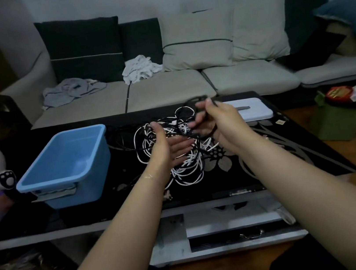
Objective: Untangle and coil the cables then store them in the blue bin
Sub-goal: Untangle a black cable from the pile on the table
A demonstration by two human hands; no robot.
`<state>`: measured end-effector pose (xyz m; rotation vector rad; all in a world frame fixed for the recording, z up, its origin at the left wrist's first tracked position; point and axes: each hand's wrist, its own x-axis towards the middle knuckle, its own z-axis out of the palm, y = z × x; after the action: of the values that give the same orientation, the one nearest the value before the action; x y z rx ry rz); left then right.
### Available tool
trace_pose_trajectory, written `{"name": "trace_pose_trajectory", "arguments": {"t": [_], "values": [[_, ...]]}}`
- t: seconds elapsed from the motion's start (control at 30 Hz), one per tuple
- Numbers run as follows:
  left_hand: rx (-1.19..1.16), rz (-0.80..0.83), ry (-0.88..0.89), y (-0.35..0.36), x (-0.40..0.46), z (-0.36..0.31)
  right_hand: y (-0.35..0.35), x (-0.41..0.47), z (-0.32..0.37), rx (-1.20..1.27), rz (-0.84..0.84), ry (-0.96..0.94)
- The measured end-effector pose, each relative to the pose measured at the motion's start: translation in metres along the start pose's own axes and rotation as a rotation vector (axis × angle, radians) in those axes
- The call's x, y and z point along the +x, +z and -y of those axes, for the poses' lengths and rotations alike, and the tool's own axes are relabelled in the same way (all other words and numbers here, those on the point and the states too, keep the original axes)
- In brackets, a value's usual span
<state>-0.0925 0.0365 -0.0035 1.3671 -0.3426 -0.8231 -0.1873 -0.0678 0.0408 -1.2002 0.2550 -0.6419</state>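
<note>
Black looped cable (202, 117) pinched in right hand (224, 125); left hand (166, 143) flat, fingers straight, over tangled cords (184, 168).

no readable text, brand, number or sign anywhere. red-and-yellow packaging (338, 92) at right edge of frame carries print, too blurred to read. small tag (281, 122) on table, right of centre, illegible.

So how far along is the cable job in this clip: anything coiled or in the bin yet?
Nothing looks stored: the blue bin shows no cables inside. In hand: the right hand grips a loop of black cable lifted from the pile, while the left hand is open beside it. Left: the tangle of white and black cables still lies on the table, to be separated, coiled and binned.
</note>
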Motion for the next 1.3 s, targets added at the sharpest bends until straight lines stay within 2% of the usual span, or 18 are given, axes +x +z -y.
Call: {"name": "trace_pose_trajectory", "arguments": {"t": [0.07,0.13,0.23,0.33,0.43,0.53,0.63,0.73,0.8,0.9,1.0,1.07,1.14,1.17,1.2,1.24,1.27,1.3], "values": [[-0.216,0.139,-0.125,-0.002,0.001,0.007,-0.007,-0.018,-0.01,-0.08,0.051,0.121],[-0.356,0.181,-0.168,-0.008,0.002,0.014,-0.016,-0.035,-0.027,-0.167,0.125,0.259],[-0.381,0.122,-0.16,-0.014,0.003,0.023,-0.032,-0.053,-0.05,-0.341,0.335,0.424],[-0.288,0.086,-0.166,-0.014,0.003,0.028,-0.038,-0.06,-0.058,-0.557,0.536,0.524],[-0.116,0.004,-0.109,-0.008,0.006,0.028,-0.036,-0.058,-0.06,-0.354,0.483,0.627],[0.083,-0.036,-0.03,-0.007,0.007,0.023,-0.038,-0.047,-0.062,-0.184,0.258,0.634],[0.261,0.053,-0.003,-0.006,0.003,0.019,-0.043,-0.028,-0.066,-0.029,0.024,0.609],[0.431,0.1,0.006,-0.003,-0.001,0.018,-0.046,-0.015,-0.07,0.038,-0.062,0.6],[0.506,0.079,0.02,-0.005,0.0,0.02,-0.047,-0.011,-0.071,-0.027,-0.086,0.566],[0.295,0.045,0.002,-0.008,0.004,0.02,-0.048,-0.008,-0.073,-0.159,-0.165,0.482],[0.003,0.041,-0.028,-0.012,0.007,0.016,-0.05,-0.007,-0.068,-0.156,-0.272,0.487],[-0.159,0.068,-0.029,-0.014,0.006,0.012,-0.052,-0.007,-0.065,-0.222,-0.264,0.511],[-0.245,0.098,-0.033,-0.013,0.001,0.01,-0.058,-0.01,-0.068,-0.615,-0.22,0.42],[-0.266,0.123,-0.036,-0.012,-0.001,0.01,-0.061,-0.013,-0.069,-0.929,-0.216,0.276],[-0.277,0.151,-0.035,-0.009,-0.004,0.011,-0.061,-0.015,-0.067,-1.117,-0.21,0.089],[-0.276,0.172,-0.031,-0.005,-0.008,0.011,-0.057,-0.018,-0.067,-1.126,-0.181,-0.076],[-0.27,0.184,-0.019,-0.001,-0.01,0.011,-0.049,-0.025,-0.064,-1.005,-0.108,-0.141],[-0.267,0.189,0.0,0.002,-0.01,0.013,-0.04,-0.032,-0.061,-0.821,-0.01,-0.089]]}}
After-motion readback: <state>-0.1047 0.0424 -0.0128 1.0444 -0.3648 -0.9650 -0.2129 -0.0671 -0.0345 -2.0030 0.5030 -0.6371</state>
